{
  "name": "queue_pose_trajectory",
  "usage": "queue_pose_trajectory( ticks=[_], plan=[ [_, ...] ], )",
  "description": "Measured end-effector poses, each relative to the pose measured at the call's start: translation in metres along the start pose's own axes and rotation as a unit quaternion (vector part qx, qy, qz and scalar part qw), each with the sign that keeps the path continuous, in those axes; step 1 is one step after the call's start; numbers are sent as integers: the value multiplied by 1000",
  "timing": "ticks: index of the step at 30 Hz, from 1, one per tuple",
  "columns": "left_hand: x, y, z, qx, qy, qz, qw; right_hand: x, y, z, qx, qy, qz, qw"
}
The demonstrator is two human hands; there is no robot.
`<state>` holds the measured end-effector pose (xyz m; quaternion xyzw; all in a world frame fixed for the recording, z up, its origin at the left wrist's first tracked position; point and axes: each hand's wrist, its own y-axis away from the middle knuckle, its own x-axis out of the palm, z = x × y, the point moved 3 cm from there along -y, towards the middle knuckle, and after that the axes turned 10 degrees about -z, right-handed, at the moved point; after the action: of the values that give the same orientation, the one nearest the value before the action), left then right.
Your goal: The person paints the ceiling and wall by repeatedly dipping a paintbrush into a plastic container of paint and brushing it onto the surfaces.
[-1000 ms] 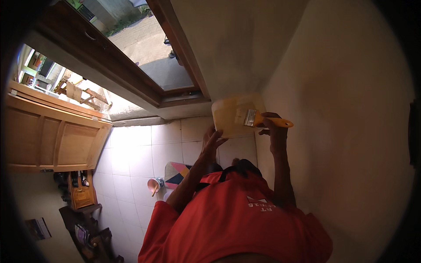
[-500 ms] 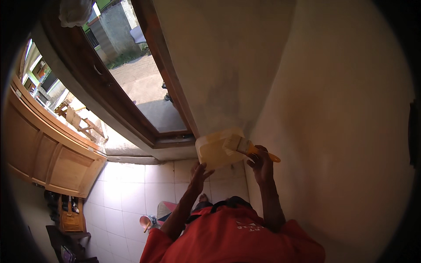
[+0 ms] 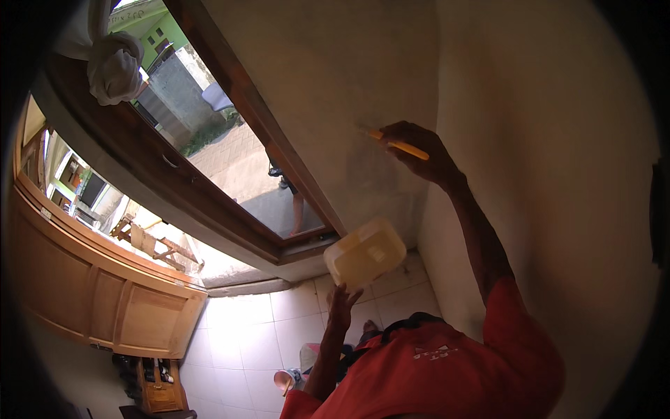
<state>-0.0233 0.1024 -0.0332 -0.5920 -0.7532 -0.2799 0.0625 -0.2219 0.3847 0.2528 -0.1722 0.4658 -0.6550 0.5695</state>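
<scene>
My right hand [image 3: 427,155] is raised to the wall [image 3: 335,63] beside the window, its fingers wrapped round a paintbrush [image 3: 410,149] with a yellow-orange handle. The brush's head points left at the wall; its bristles are hard to make out, and I cannot tell if they touch. Lower down, my left hand [image 3: 340,307] grips the near edge of a pale yellow, rectangular plastic tub [image 3: 373,257]. The tub is tilted and held just below the window's lower corner. Darker, patchy areas show on the wall round the brush.
A brown wooden window frame [image 3: 244,98] runs along the left, with a knotted white curtain [image 3: 115,73] at its top. An open panelled wooden door [image 3: 112,286] stands farther left. A pinkish cup or pot [image 3: 285,380] with a stick sits on the white tiled floor [image 3: 244,335].
My right hand has lifted the brush from over the tub up to the wall. The tub has tilted in my left hand, and my view has swung.
</scene>
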Motion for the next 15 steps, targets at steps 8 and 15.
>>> queue_pose_trajectory(
  ticks=[8,15],
  plan=[
    [-20,5,-4,25,19,-5,999,-36,-137,62,-232,195,-28,953],
    [-24,2,-4,6,55,-23,998,3,-67,25,-211,302,-6,930]
  ],
)
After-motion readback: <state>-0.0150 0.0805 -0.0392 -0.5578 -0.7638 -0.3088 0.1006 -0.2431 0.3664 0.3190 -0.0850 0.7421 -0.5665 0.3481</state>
